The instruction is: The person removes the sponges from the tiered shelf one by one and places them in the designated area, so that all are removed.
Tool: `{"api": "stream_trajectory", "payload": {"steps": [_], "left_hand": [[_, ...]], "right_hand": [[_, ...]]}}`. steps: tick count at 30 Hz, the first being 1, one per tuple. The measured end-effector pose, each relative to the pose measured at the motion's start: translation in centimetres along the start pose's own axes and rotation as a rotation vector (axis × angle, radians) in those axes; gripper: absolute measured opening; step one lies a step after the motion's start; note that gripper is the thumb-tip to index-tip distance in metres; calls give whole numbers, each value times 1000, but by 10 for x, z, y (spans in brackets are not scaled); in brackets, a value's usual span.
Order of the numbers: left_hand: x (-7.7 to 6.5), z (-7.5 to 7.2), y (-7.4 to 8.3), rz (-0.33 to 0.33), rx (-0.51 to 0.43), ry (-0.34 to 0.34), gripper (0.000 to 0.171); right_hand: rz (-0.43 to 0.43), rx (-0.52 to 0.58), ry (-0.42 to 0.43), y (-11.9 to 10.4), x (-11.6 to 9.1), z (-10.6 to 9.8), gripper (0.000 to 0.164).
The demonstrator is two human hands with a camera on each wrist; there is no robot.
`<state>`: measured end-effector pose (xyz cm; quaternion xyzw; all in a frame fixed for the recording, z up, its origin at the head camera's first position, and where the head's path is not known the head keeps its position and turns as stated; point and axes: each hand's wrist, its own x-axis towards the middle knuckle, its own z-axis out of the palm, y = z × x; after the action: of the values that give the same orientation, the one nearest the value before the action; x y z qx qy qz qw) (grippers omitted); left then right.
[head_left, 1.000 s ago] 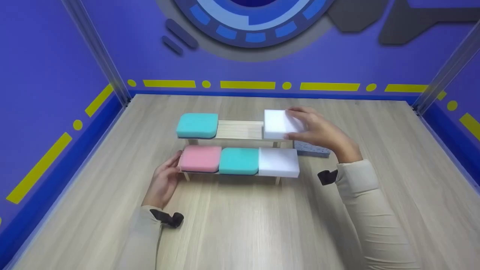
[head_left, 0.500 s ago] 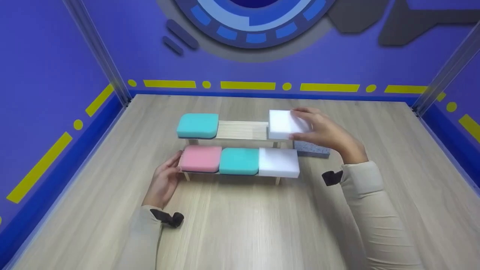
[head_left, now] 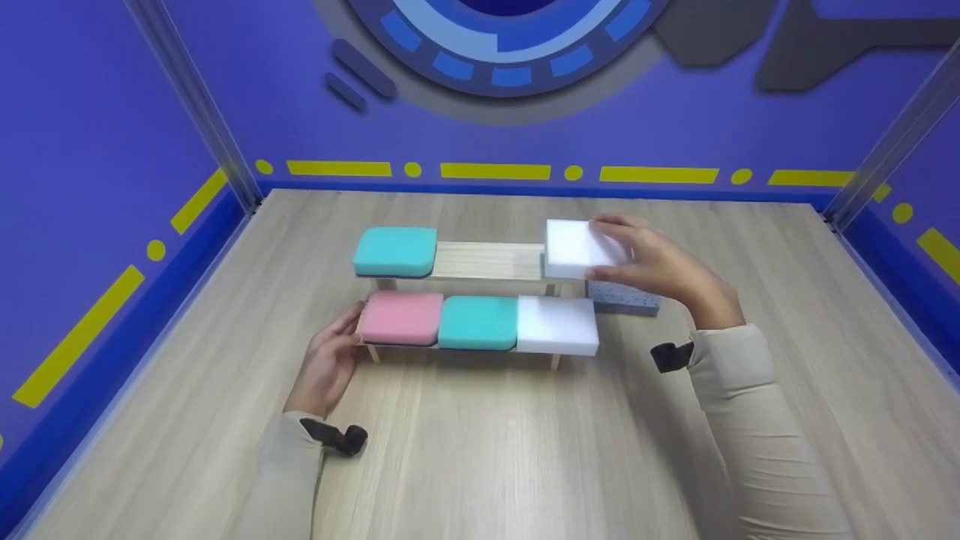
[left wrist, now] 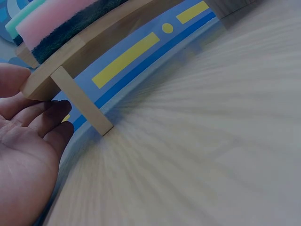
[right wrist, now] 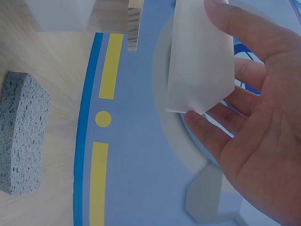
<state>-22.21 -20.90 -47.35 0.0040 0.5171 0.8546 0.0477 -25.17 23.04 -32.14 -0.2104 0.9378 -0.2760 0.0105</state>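
Upper white block [head_left: 571, 247] is drifting right, hovering over the top-right edge of the rack [head_left: 487, 261], right hand [head_left: 660, 264] pinching it, so apparently it isn't settling; left hand [head_left: 328, 360] is gripping the lower left edge

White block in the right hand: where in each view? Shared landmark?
Head: white block right of centre, above mid-height, in the right hand.
Left wrist: not in it.
Right wrist: upper half, right of centre, cut by the top edge.
Shared landmark: the wall's yellow bars.
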Motion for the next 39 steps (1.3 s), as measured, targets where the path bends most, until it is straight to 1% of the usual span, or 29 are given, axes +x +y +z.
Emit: {"api": "stream_trajectory", "payload": {"steps": [6,11,16,21,29,36,39], "left_hand": [[0,0,1,-27,-11,5,63],[0,0,1,-25,-9,3,63],[0,1,1,-27,3,5,62],[0,1,2,-21,21,1,62],[0,1,1,-16,13,-2,61],[0,0,1,-22,17,8,61],[0,1,1,-23,18,13,61]], "right_hand": [[5,-5,13,2,-2,-3,74],[24,14,10,4,-4,-4,75],[0,23,16,6,-5,-6,73],[-5,33,27,7,-8,-7,72],[-12,31,32,11,-11,-10,69],[-47,-17,48,16,-14,-11,67],[-47,-14,48,18,-15,-12,68]]}}
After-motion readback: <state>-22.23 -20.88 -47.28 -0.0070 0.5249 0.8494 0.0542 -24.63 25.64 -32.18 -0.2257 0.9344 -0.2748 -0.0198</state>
